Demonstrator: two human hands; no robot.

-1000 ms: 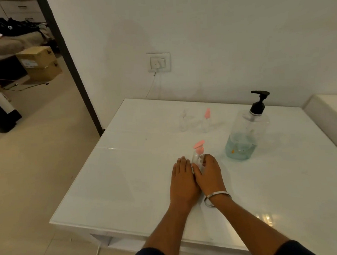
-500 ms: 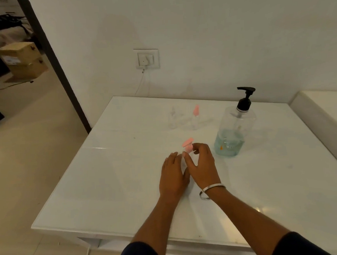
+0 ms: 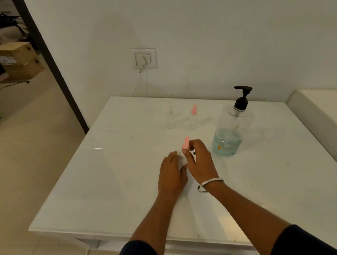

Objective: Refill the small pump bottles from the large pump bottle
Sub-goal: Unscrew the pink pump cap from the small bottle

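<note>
A small clear bottle with a pink pump top (image 3: 185, 143) stands on the white table (image 3: 111, 180) between my hands. My right hand (image 3: 199, 161) pinches the pink top with thumb and fingers. My left hand (image 3: 172, 172) curls around the bottle's clear body from the left; the body is mostly hidden. The large clear pump bottle (image 3: 232, 127) with a black pump and a little blue liquid at the bottom stands just right of my right hand. Two more small clear bottles stand farther back: one with a pink top (image 3: 193, 117), one without (image 3: 171, 117).
A wall socket (image 3: 143, 58) with a plugged cable sits above the table's far edge. A second white surface (image 3: 328, 105) adjoins the table on the right. A doorway with cardboard boxes (image 3: 19, 59) opens at the left.
My right hand has risen from the small bottle's body to its pink top, fingers now pinching it. The left hand stays beside the bottle. The camera has shifted slightly.
</note>
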